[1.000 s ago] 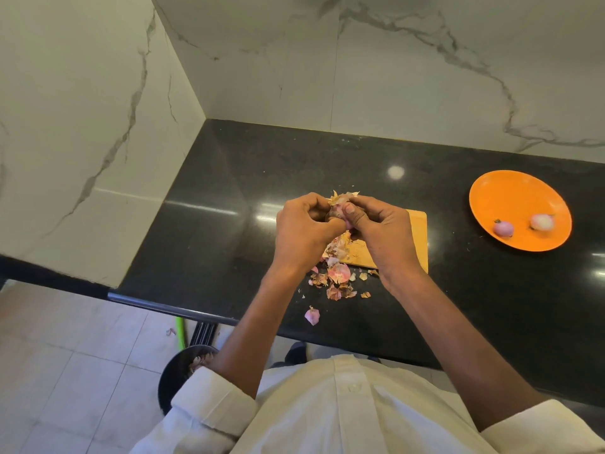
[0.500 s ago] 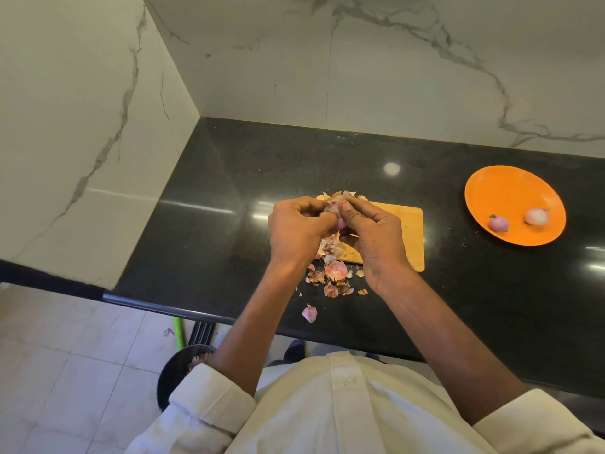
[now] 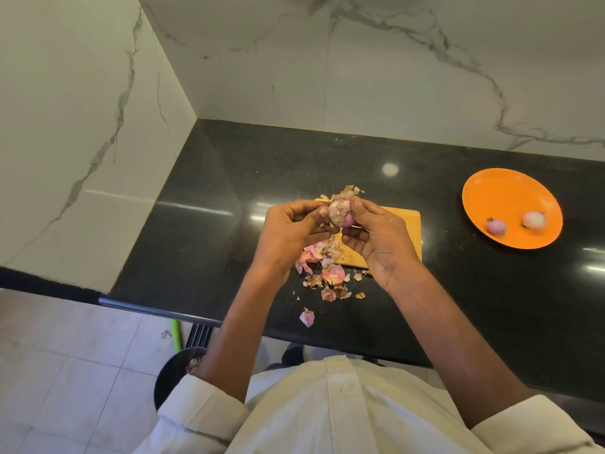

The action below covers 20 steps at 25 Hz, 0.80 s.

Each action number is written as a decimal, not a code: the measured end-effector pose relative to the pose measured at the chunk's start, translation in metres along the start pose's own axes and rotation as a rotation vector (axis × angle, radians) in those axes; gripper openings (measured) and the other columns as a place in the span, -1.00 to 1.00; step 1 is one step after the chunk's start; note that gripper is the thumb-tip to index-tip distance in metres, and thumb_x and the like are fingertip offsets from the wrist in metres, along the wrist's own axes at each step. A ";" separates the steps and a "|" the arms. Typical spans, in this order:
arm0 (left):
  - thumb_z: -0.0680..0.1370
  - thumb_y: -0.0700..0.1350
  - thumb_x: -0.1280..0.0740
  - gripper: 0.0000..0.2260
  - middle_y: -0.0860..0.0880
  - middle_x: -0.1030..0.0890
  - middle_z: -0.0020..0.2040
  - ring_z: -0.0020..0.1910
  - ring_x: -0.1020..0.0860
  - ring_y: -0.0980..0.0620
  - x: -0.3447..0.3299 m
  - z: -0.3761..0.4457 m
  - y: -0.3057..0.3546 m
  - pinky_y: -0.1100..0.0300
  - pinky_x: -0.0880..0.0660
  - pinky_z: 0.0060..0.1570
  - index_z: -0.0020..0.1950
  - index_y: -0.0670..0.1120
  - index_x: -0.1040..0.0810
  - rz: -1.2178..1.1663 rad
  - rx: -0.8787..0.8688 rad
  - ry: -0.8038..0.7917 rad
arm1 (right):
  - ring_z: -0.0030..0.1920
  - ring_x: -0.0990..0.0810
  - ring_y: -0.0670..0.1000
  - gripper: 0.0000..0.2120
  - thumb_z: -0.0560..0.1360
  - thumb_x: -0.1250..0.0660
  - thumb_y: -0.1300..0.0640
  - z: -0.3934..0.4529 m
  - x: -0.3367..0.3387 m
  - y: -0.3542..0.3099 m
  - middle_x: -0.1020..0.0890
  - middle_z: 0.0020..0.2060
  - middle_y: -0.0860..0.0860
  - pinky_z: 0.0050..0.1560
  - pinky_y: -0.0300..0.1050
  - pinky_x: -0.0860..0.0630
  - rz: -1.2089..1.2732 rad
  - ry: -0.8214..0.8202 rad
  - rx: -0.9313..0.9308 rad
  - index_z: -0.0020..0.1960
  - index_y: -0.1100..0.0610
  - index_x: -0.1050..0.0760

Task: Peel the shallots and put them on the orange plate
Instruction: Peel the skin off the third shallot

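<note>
The black surface (image 3: 209, 224) is running out ahead of both hands to the marble walls (image 3: 393, 77), and a white shirt (image 3: 327, 414) with rolled sleeves is filling the near edge of the view; both forearms are reaching forward from it and angling inward, so the hands are meeting above the near left part of the wooden board (image 3: 407, 231), which is lying under and just beyond the right hand (image 3: 379, 244). The orange plate (image 3: 504, 194) is sitting well off to the right of the right hand, with two peeled shallots (image 3: 496, 226) lying on its near half, apart from each other. The left hand (image 3: 288, 231) is curling its fingers, its thumb tip pressing against the left side of the shallot (image 3: 341, 213) held between the two hands; the right hand is cupping under and behind the bulb, thumb bearing on its upper right side, fingers bent around it, palm turned up and toward the person. The shallot is showing pale pink flesh with dry papery skin flaring above it. Just below the hands a heap of peels (image 3: 327, 273) is spreading from the board's near corner onto the surface; a single pink scrap (image 3: 307, 317) is lying nearer the edge, below the left wrist.
</note>
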<state>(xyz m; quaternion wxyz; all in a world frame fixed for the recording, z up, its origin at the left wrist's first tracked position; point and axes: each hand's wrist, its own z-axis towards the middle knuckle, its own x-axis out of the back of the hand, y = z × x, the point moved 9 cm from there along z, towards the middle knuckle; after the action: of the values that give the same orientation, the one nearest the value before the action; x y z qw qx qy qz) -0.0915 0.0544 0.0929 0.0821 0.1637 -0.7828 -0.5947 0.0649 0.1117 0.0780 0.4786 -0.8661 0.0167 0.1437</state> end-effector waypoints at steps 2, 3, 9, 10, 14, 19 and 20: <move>0.64 -0.17 -0.46 -0.77 -0.13 -0.79 0.05 -0.01 -0.79 -0.13 -0.002 0.001 0.005 0.06 -0.75 0.00 0.28 -0.20 -0.69 0.043 -0.028 -0.026 | 0.02 -0.70 0.05 -0.82 0.68 -0.36 0.08 0.000 -0.002 -0.001 -0.76 0.04 0.09 -0.17 -0.15 -0.63 -0.042 -0.031 0.005 0.19 0.07 -0.71; 0.63 -0.17 -0.47 -0.77 -0.12 -0.79 0.03 -0.02 -0.79 -0.14 -0.002 0.001 0.007 0.03 -0.75 0.00 0.27 -0.19 -0.70 0.062 -0.040 -0.038 | 0.02 -0.71 0.04 -0.80 0.68 -0.35 0.05 0.000 -0.003 -0.003 -0.77 0.04 0.07 -0.15 -0.14 -0.62 -0.080 -0.045 0.013 0.21 0.06 -0.70; 0.68 -0.24 -0.42 -0.83 -0.07 -0.80 -0.01 -0.05 -0.79 -0.03 -0.009 0.005 0.018 -0.03 -0.74 0.05 0.26 -0.19 -0.70 0.362 -0.147 -0.120 | -0.21 -0.70 -0.17 -0.74 0.76 -0.19 0.06 -0.009 -0.012 -0.030 -0.73 -0.21 -0.24 -0.31 -0.26 -0.58 -0.393 -0.082 0.232 0.06 -0.06 -0.66; 0.68 -0.23 -0.41 -0.81 -0.06 -0.80 -0.01 -0.05 -0.79 -0.01 -0.010 0.005 0.019 -0.02 -0.74 0.06 0.29 -0.18 -0.69 0.385 -0.152 -0.117 | -0.23 -0.69 -0.16 -0.73 0.76 -0.19 0.07 -0.010 -0.014 -0.032 -0.73 -0.22 -0.24 -0.32 -0.24 -0.57 -0.421 -0.082 0.268 0.06 -0.07 -0.66; 0.69 -0.20 -0.41 -0.77 -0.06 -0.79 0.03 -0.01 -0.78 -0.01 -0.015 0.001 0.022 0.04 -0.73 0.07 0.34 -0.17 -0.66 0.342 -0.164 -0.156 | -0.01 -0.68 -0.01 -0.79 0.72 -0.29 0.02 -0.006 -0.016 -0.036 -0.71 -0.02 -0.12 -0.22 -0.24 -0.55 -0.470 -0.042 0.377 0.22 -0.03 -0.70; 0.63 -0.24 -0.44 -0.84 -0.08 -0.80 -0.06 -0.09 -0.79 -0.03 -0.009 0.002 0.024 -0.04 -0.74 0.04 0.21 -0.19 -0.70 0.348 -0.166 -0.071 | -0.24 -0.68 -0.11 -0.74 0.70 -0.31 -0.01 -0.006 -0.019 -0.036 -0.74 -0.21 -0.03 -0.33 -0.28 -0.53 -0.462 -0.063 0.368 0.09 0.08 -0.74; 0.60 -0.26 -0.45 -0.85 -0.07 -0.79 -0.10 -0.14 -0.79 -0.01 -0.008 0.002 0.025 -0.04 -0.75 0.01 0.17 -0.19 -0.70 0.362 -0.165 -0.026 | -0.28 -0.66 -0.11 -0.74 0.70 -0.31 0.00 -0.006 -0.019 -0.035 -0.73 -0.24 -0.02 -0.35 -0.25 -0.53 -0.469 -0.067 0.370 0.09 0.09 -0.74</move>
<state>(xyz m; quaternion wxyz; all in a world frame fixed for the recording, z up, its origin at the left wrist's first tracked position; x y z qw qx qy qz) -0.0884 0.0650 0.1167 0.1905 0.0053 -0.7490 -0.6345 0.0536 0.1236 0.1150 0.6488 -0.7391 -0.1737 0.0522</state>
